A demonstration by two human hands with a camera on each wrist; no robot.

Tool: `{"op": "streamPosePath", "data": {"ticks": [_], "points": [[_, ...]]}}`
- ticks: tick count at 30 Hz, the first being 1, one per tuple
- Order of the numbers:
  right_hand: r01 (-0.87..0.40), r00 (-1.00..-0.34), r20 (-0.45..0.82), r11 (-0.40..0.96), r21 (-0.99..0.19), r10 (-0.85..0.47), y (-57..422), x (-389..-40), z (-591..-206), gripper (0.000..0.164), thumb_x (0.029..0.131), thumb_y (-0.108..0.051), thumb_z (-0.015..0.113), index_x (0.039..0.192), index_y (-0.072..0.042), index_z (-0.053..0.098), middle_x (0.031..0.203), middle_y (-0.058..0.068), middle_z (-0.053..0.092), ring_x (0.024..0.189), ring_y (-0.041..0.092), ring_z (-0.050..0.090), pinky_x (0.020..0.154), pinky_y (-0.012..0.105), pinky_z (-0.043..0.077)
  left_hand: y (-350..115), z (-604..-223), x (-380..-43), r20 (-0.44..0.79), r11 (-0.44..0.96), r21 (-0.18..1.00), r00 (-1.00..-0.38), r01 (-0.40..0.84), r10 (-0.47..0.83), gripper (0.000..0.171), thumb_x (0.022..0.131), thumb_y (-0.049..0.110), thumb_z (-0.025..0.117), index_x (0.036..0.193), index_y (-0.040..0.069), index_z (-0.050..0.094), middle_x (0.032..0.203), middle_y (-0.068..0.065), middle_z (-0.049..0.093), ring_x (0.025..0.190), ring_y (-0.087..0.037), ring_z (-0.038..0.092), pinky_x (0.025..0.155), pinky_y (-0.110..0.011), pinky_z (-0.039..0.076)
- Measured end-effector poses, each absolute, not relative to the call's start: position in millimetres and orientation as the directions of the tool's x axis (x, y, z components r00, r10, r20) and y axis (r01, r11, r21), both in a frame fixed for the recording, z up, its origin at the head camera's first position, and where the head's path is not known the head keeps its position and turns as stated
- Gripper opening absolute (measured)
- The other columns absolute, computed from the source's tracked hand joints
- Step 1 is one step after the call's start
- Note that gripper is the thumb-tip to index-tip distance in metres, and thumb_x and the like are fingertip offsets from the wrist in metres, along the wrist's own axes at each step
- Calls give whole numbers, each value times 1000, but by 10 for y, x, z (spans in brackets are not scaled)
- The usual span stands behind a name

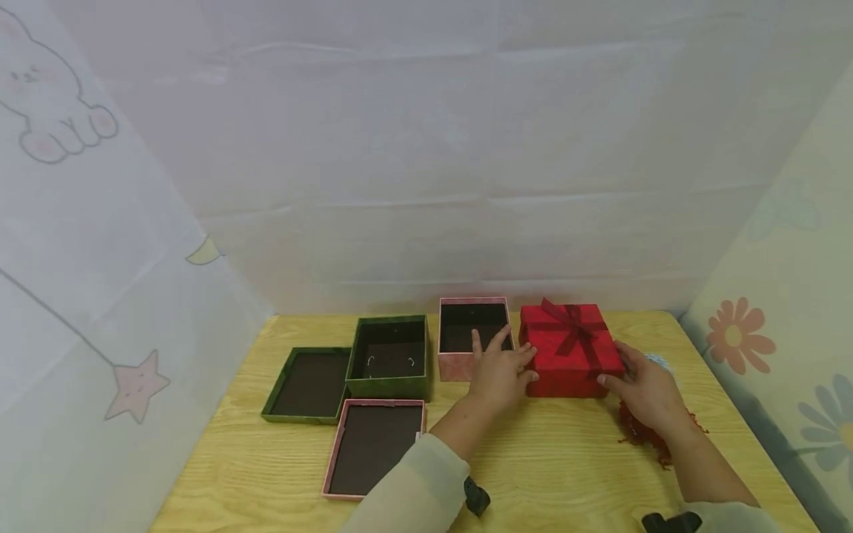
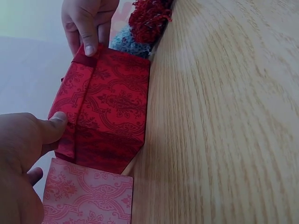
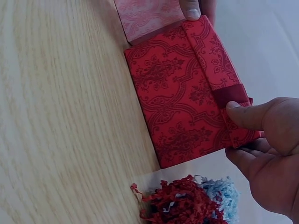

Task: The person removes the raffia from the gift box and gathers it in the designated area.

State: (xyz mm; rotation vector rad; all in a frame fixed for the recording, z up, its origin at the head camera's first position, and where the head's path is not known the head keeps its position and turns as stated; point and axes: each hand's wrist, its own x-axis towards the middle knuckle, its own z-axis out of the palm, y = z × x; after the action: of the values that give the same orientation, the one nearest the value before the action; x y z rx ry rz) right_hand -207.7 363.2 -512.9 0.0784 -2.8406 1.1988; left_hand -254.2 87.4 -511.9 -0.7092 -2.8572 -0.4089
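Observation:
A red patterned gift box [image 1: 569, 377] stands at the back right of the table. Its lid [image 3: 219, 60], tied with a dark red ribbon bow [image 1: 578, 332], sits on top. My left hand [image 1: 500, 377] holds the lid's left front corner, thumb on the front and index finger at the side; its other fingers spread over the pink box. At the right front corner my right hand [image 1: 649, 392] pinches the lid, thumb in front, fingers round the side. Touching or nearly touching the red box on its left is an uncovered pink box [image 1: 456, 366].
Farther left stand an uncovered green box [image 1: 389, 387] and its green lid [image 1: 309, 385], underside up. A pink lid [image 1: 376, 448] lies nearer the front, also inside up. Red shredded paper [image 3: 182, 203] and pale blue shredded paper [image 3: 224, 198] lie right of the red box.

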Motion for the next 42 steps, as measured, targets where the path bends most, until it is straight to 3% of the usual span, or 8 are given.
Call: {"op": "streamPosePath", "data": {"ticks": [7, 15, 21, 24, 30, 35, 37, 42], "points": [[-67, -996, 86, 724, -687, -11, 3615, -2049, -4988, 86, 98, -38, 74, 158, 8, 32, 147, 32, 52, 129, 46, 58, 93, 31, 56, 853, -5044, -2549, 240, 810, 333, -874, 483, 422, 57, 93, 47, 74, 146, 32, 61, 142, 20, 59, 156, -17, 24, 123, -66, 4], [-55, -996, 84, 697, -715, 6, 3620, -1980, -4873, 90, 98, -44, 72, 162, 2, 28, 151, 32, 48, 133, 49, 53, 93, 27, 56, 814, -4933, -2567, 301, 733, 451, -860, 508, 412, 57, 92, 46, 75, 146, 32, 61, 142, 20, 60, 155, -20, 27, 125, -62, 8], [-64, -992, 122, 674, -736, 38, 3590, -1881, -4800, 89, 98, -45, 72, 163, -1, 29, 152, 33, 46, 132, 51, 52, 82, 0, 43, 731, -4821, -2541, 334, 600, 600, -847, 530, 414, 56, 92, 39, 78, 145, 27, 64, 143, 18, 60, 155, -19, 28, 126, -56, 12], [-69, -990, 133, 645, -761, 52, 3545, -1842, -4757, 89, 98, -45, 72, 163, -1, 29, 153, 32, 44, 131, 52, 52, 80, 0, 43, 680, -4785, -2520, 344, 497, 699, -852, 514, 395, 55, 91, 36, 79, 143, 23, 66, 144, 19, 59, 155, -17, 28, 126, -49, 19], [-77, -984, 156, 566, -821, 91, 3442, -1754, -4693, 83, 99, -43, 72, 160, -3, 31, 154, 27, 47, 131, 52, 52, 83, 3, 47, 580, -4765, -2453, 339, 343, 825, -879, 449, 335, 53, 90, 37, 80, 140, 24, 68, 142, 20, 61, 150, -7, 34, 104, -39, 53], [-119, -969, 213, 512, -851, 128, 3334, -1705, -4685, 73, 99, -34, 73, 153, -2, 35, 150, 25, 53, 131, 51, 54, 85, 4, 46, 493, -4750, -2371, 321, 207, 901, -906, 382, 274, 52, 89, 35, 83, 138, 24, 70, 140, 14, 65, 146, -7, 41, 94, -27, 57], [-120, -962, 227, 512, -851, 151, 3297, -1694, -4680, 70, 99, -32, 74, 152, -3, 38, 149, 25, 54, 131, 44, 56, 86, 4, 46, 468, -4742, -2348, 311, 149, 923, -916, 354, 251, 50, 89, 33, 85, 136, 24, 71, 138, 13, 66, 145, -8, 43, 95, -25, 55], [-135, -941, 266, 489, -862, 209, 3214, -1689, -4675, 63, 97, -28, 77, 151, -10, 49, 144, 19, 59, 123, -2, 57, 90, 5, 46, 423, -4728, -2305, 278, 16, 958, -938, 287, 206, 44, 87, 25, 86, 130, 18, 76, 140, 3, 66, 129, -12, 62, 87, -27, 59]]}}
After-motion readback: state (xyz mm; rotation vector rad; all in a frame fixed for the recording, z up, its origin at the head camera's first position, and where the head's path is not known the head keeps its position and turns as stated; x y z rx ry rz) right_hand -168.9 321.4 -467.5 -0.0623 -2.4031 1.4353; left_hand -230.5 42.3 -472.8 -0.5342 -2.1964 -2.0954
